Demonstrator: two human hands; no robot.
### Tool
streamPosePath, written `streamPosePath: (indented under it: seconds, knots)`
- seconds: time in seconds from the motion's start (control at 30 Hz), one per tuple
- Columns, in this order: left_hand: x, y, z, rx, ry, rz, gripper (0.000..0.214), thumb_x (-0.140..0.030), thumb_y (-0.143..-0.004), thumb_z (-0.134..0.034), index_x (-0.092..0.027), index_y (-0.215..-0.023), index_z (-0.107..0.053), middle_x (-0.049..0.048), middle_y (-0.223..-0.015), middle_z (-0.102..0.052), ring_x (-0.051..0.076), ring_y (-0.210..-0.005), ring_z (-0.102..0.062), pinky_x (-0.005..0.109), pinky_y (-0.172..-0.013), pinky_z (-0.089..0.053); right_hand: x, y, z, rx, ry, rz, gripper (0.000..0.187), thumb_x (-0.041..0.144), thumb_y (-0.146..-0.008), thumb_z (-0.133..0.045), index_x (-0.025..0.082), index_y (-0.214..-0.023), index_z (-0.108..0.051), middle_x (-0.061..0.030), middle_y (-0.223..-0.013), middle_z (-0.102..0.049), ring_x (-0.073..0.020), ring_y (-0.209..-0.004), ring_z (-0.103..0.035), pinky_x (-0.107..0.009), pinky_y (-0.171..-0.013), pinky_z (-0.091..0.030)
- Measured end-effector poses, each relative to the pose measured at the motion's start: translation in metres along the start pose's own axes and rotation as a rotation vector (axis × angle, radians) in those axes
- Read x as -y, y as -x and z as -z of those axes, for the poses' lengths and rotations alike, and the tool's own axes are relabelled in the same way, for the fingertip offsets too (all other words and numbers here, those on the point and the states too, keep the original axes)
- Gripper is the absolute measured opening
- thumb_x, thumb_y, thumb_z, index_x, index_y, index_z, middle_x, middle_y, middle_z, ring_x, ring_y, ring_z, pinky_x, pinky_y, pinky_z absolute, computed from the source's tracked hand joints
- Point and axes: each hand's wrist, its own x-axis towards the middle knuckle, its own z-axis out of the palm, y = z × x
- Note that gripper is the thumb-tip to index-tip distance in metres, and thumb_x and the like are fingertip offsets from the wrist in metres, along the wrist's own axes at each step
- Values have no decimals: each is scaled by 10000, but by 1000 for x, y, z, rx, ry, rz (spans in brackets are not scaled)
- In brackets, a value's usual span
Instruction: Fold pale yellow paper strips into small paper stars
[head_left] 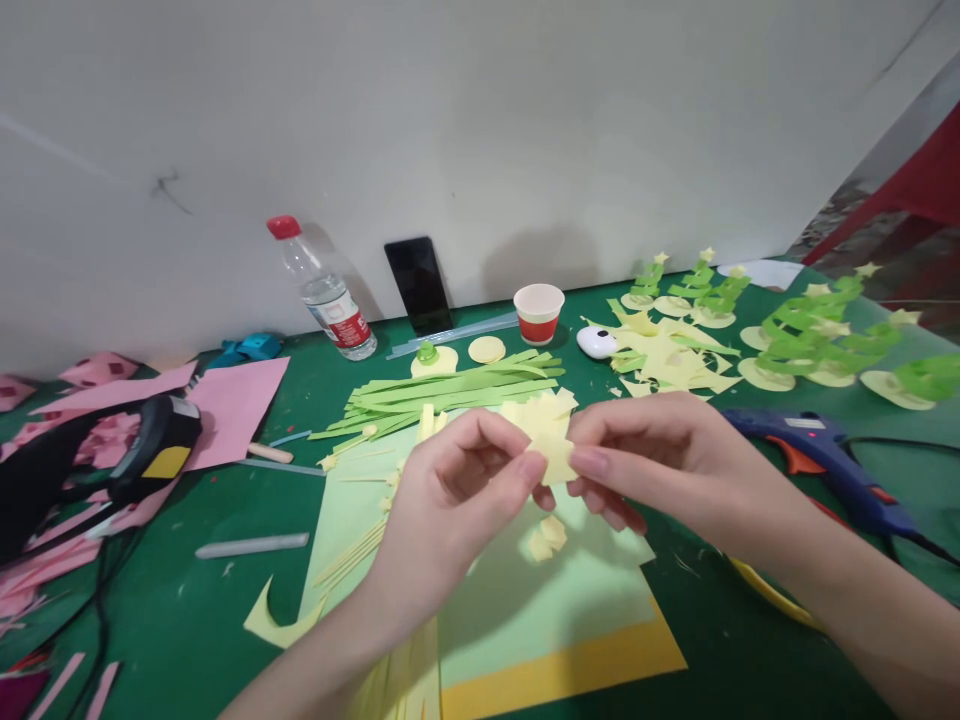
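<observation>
Head view — left hand (450, 490) and right hand (667, 450) pinch a small pale-yellow paper piece (553, 463) between them — light, even pressure should avoid creasing it.

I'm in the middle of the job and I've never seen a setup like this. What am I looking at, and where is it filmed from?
There is no machine doing the work here: those are a person's bare hands. The single picture comes from a camera worn on that person's head, looking forward and down.

The left hand and right hand pinch a small pale yellow paper piece between them, above a light green sheet.

On the green table, beyond the hands, are green strips, a bottle, a dark phone leaning on the wall and a red-and-white cup. Pink paper lies to the left; a blue glue gun and star-topped green spirals are to the right.
</observation>
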Motion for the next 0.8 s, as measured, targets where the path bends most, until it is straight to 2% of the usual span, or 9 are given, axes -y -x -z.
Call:
streamPosePath:
  seconds: [0.13,0.27,0.33,0.43,0.63,0.7,0.77,0.8]
  knots:
    - [-3,2,-3,158,-182,47,145,-228,-836,-570,-194,-699,-534,-45,-604,-573,99,-570,-529,200,-575,-422,1,1,4,25,42,52,230,184,-815,-532,170,-586,-541,54,-491,-425,-60,-436,-348,-180,-398,-281]
    - [-8,4,-3,240,-477,-8,290,-260,-883,-474,-187,-602,-498,-51,-530,-481,96,-513,-437,212,-512,-329,6,0,7,105,209,109,242,177,-839,-488,164,-600,-530,25,-550,-506,-82,-502,-430,-200,-458,-333]
    - [-10,5,-2,312,-525,1,346,-265,-904,-412,-186,-572,-465,-52,-505,-434,95,-487,-406,222,-502,-306,6,-1,8,161,267,152,247,167,-857,-461,160,-621,-533,8,-585,-535,-94,-542,-463,-213,-505,-363]
    - [-11,6,-2,385,-535,29,355,-280,-910,-374,-190,-575,-448,-54,-492,-372,100,-469,-367,233,-497,-292,4,-2,9,194,319,244,253,136,-861,-451,162,-617,-513,16,-585,-513,-84,-540,-441,-208,-514,-349]
    - [-12,6,-4,383,-560,23,351,-276,-907,-344,-197,-574,-426,-61,-474,-318,103,-445,-341,240,-485,-277,7,-4,13,186,391,334,261,154,-877,-464,176,-619,-493,32,-564,-476,-83,-518,-411,-213,-484,-315]
    - [-12,7,-4,329,-564,-14,360,-274,-901,-354,-199,-552,-407,-59,-462,-332,103,-443,-344,238,-482,-281,13,2,9,60,458,368,326,185,-883,-479,193,-561,-426,44,-513,-410,-87,-480,-371,-230,-462,-285]
    - [-13,7,-3,270,-555,-46,367,-275,-892,-372,-201,-532,-386,-52,-467,-362,108,-457,-366,235,-483,-294,13,13,1,-126,452,403,426,257,-915,-449,207,-506,-338,48,-468,-332,-94,-438,-331,-250,-443,-271]
    - [-13,7,-3,262,-549,-57,371,-276,-887,-379,-202,-523,-380,-49,-472,-371,111,-466,-379,234,-483,-303,10,21,-4,-65,412,349,466,313,-945,-404,210,-493,-356,34,-469,-376,-103,-448,-381,-250,-459,-320]
